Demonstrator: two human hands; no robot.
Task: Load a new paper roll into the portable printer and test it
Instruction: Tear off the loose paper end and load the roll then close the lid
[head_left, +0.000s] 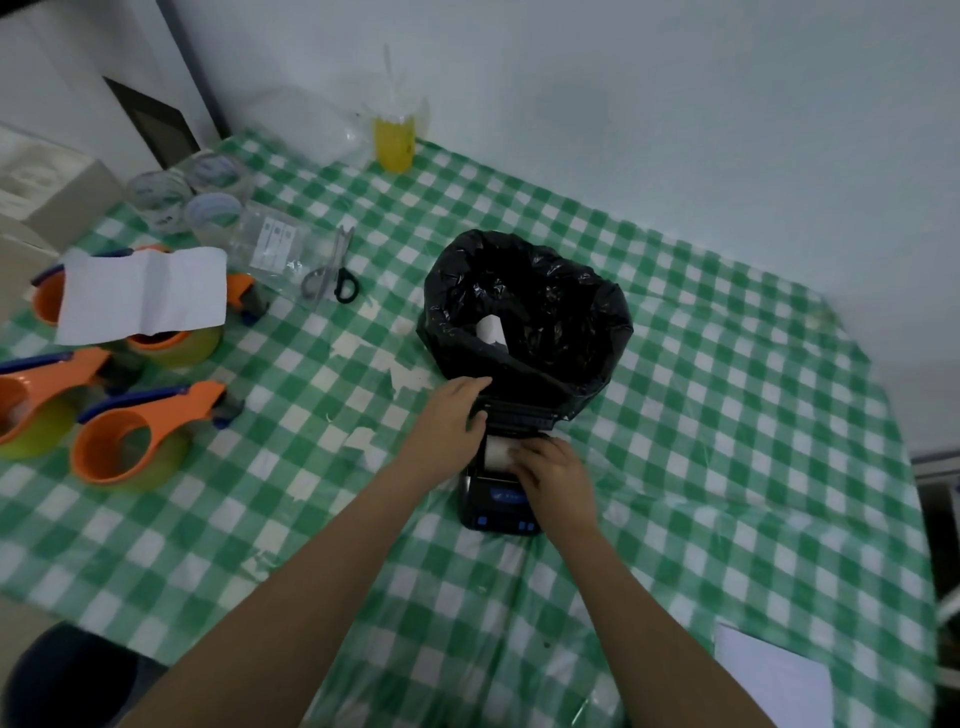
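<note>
The right hand (553, 470) presses fingertips onto the paper roll (496, 451), seated crosswise in the printer (496, 512); the left hand (452, 421) grips the open lid (519, 415), just behind the roll and likely to close it.

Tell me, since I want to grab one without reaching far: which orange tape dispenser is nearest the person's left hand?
The frontmost orange tape dispenser, lying left of the left hand. The others sit farther left or farther back, two of them under a white sheet.
</note>
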